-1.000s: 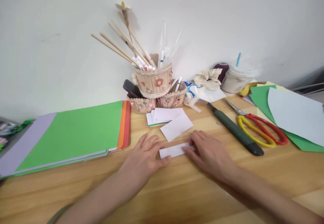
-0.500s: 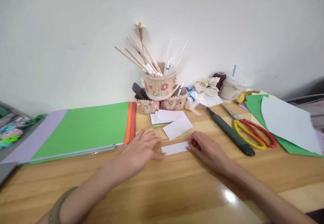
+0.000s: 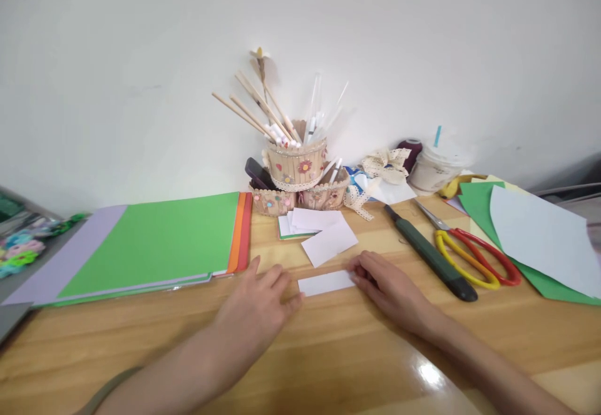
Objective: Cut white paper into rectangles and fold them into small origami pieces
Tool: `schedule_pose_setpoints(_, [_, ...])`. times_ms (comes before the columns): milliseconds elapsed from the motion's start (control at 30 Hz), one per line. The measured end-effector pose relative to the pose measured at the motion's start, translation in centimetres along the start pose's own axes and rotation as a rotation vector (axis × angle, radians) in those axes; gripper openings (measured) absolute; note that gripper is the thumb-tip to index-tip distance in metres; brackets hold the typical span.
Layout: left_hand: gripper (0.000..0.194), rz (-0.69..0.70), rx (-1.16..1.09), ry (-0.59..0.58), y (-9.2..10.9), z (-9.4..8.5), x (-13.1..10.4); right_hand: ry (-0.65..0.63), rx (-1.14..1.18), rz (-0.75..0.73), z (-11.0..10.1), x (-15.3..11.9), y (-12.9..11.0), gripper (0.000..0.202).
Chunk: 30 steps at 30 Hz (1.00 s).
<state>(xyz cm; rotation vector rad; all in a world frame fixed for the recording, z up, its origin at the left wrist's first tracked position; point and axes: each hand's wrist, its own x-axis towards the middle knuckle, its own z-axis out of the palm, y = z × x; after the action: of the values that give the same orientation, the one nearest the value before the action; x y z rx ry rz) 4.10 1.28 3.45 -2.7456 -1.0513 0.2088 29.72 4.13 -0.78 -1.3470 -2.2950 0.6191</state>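
A narrow white paper strip (image 3: 326,283) lies on the wooden table in front of me. My right hand (image 3: 385,286) has its thumb and fingertips closed at the strip's right end. Beside the strip's left end is my left hand (image 3: 257,302), fingers apart and holding nothing; its thumb tip comes close to the corner, and I cannot tell if it touches. Just beyond the strip, a white paper card (image 3: 329,244) overlaps a small stack of paper pieces (image 3: 295,223), one of them green at the bottom edge.
Coloured paper sheets (image 3: 164,233) lie at left. To the right are a dark green craft knife (image 3: 429,252), red-and-yellow-handled scissors (image 3: 469,252) and more paper (image 3: 539,233). Decorated holders (image 3: 298,164) with sticks, a lace bow (image 3: 385,162) and a lidded cup (image 3: 436,164) stand along the wall.
My left hand has drawn back slightly left and toward me, away from the strip's left end. The right hand stays at the strip's right end. The view has tilted up slightly.
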Motion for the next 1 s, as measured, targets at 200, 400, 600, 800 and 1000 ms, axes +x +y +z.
schedule_pose_setpoints(200, [0.038, 0.009, -0.044, -0.025, -0.6, -0.3, -0.2, 0.011, -0.013, 0.0, 0.2, -0.1, 0.2, 0.015])
schedule_pose_setpoints(400, [0.03, 0.005, -0.119, -0.001, -0.8, -0.7, 0.4, 0.033, -0.027, -0.006, 0.4, -0.1, 0.1, 0.016])
schedule_pose_setpoints(600, [0.016, 0.011, -0.128, 0.026, -0.2, 0.0, 1.4, 0.089, -0.045, -0.01, 0.7, -0.4, 0.0, 0.016])
schedule_pose_setpoints(800, [0.015, -0.03, -0.136, 0.094, 0.4, 0.7, 1.7, 0.15, -0.011, -0.034, 0.9, -0.1, 0.2, 0.015])
schedule_pose_setpoints(1000, [0.015, -0.03, -0.111, 0.185, 0.5, 1.3, 1.8, 0.104, 0.053, 0.057, 0.6, 0.8, -0.3, 0.013])
